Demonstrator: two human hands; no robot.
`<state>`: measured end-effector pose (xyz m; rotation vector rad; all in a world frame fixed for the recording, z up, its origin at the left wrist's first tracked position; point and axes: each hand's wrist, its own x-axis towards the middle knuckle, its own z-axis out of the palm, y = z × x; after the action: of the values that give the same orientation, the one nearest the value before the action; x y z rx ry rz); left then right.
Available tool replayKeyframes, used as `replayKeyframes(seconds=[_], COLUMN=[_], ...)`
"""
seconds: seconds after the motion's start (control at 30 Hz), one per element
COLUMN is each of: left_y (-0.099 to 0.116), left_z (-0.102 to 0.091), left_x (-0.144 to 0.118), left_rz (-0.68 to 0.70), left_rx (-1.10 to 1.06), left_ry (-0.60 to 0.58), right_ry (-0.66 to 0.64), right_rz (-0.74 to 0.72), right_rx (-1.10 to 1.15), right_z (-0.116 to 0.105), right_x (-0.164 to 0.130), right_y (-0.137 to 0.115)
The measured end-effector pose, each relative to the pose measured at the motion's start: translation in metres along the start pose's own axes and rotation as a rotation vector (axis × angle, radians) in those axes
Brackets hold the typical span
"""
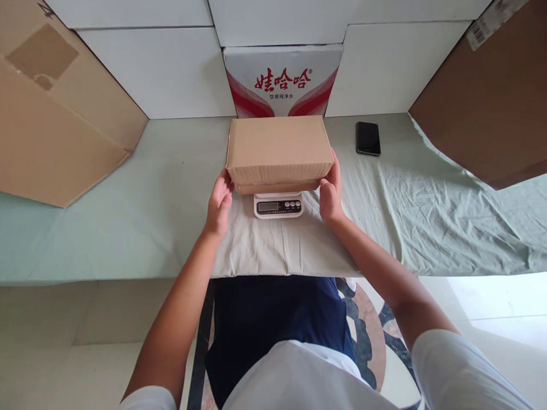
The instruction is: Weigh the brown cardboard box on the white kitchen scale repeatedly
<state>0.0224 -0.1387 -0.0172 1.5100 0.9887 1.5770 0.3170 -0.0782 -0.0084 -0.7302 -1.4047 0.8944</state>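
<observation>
A pale green cloth [427, 210] covers the worktop [85, 273]. On it lie a white scale [278, 206], a black phone [368, 138] and large cardboard boxes [55, 114] at both ends.
</observation>
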Motion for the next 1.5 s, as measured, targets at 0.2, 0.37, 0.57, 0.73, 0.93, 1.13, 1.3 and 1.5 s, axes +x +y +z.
replayKeyframes(seconds=[0.2,0.37,0.57,0.73,0.93,1.13,1.3,1.5], left_y=[-0.0002,0.0015,0.0016,0.0011,0.0012,0.0013,0.0012,0.0012], left_z=[0.0013,0.0017,0.0018,0.0014,0.0015,0.0012,0.0014,0.0012], left_x=[0.0007,0.0006,0.0007,0.0005,0.0006,0.0008,0.0006,0.0014], left_rz=[0.018,0.027,0.030,0.034,0.022,0.015,0.030,0.034], left_rx=[0.002,-0.001,0.011,0.008,0.013,0.001,0.002,0.002], left_ry=[-0.024,-0.039,-0.037,-0.038,-0.037,-0.042,-0.046,-0.054], right_ry=[-0.002,-0.010,-0.017,-0.012,0.012,0.004,0.009,0.004], right_rz=[-0.005,-0.007,-0.016,-0.007,0.039,0.010,0.007,0.017], right_rx=[-0.035,0.008,0.011,0.034,0.003,-0.055,-0.035,-0.015], right_z=[0.0013,0.0016,0.0007,0.0013,0.0023,0.0009,0.0007,0.0039], right_x=[0.0000,0.0012,0.0014,0.0010,0.0012,0.0012,0.0011,0.0011], right_y=[-0.0014,0.0004,0.0032,-0.0005,-0.0037,0.0012,0.0009,-0.0045])
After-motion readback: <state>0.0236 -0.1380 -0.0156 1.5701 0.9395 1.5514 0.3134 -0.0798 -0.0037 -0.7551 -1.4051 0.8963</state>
